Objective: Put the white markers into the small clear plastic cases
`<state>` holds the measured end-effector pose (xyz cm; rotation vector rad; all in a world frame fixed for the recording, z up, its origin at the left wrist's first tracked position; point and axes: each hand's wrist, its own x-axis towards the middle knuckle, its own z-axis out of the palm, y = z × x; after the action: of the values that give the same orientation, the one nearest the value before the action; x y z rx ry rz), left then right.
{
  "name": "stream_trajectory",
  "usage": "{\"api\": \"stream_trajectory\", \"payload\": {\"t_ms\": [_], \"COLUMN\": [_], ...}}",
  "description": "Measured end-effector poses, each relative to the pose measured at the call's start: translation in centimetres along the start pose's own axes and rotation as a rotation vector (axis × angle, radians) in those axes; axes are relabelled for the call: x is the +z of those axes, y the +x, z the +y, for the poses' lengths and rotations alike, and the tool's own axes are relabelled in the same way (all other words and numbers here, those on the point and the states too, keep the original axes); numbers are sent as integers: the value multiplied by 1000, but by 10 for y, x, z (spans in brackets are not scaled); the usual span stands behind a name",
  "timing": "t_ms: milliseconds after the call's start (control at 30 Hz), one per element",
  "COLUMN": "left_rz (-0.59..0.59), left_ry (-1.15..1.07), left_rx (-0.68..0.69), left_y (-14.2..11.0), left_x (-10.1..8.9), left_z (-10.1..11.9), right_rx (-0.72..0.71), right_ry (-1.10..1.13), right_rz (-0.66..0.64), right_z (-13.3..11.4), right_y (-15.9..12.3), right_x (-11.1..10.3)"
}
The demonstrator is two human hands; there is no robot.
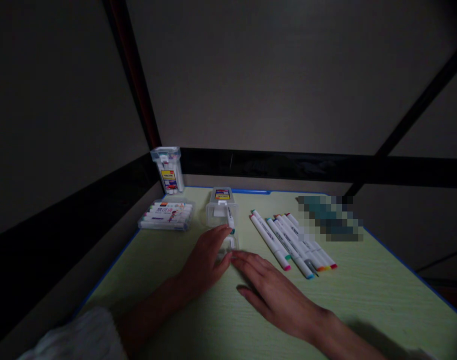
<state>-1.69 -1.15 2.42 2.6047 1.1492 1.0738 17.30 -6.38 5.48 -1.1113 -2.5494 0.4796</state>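
Observation:
A clear plastic marker box (209, 216) lies on its side, its mouth facing me and its clear lid (234, 243) folded out on the table. One white marker (230, 218) with a teal end sticks out of the mouth. My left hand (205, 257) is beside the lid, its fingertips by the marker's teal end and its thumb apart from them at the lid's near edge. My right hand (275, 292) lies low with fingers stretched, their tips at the lid's near edge beside my left thumb. Whether the left fingers grip the lid is partly hidden.
Several white markers (269, 240) with coloured ends lie right of the box, with a dark thin pen (311, 266) among them. A flat marker case (166, 215) and an upright marker box (168, 170) are at the left. A blurred teal item (329, 217) lies at the right.

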Motion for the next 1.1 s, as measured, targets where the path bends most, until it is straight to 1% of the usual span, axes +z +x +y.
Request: {"api": "stream_trajectory", "payload": {"t_ms": [267, 400, 533, 667, 833, 1100], "left_rz": [-74, -92, -147, -150, -144, -211], "left_ry": [58, 101, 132, 139, 148, 175], "left_rx": [13, -24, -65, -69, -53, -81], "left_y": [3, 7, 9, 9, 8, 12], "left_x": [-2, -3, -5, -4, -2, -4], "left_z": [1, 3, 6, 5, 2, 4], "right_rx": [5, -3, -8, -11, 3, 12], "right_ry": [-27, -30, -24, -23, -41, -42], "right_rz": [-12, 7, 25, 28, -10, -18], "right_z": [0, 1, 1, 1, -1, 0], "right_y": [-1, 0, -1, -1, 0, -1], "right_x": [1, 3, 3, 2, 0, 2]}}
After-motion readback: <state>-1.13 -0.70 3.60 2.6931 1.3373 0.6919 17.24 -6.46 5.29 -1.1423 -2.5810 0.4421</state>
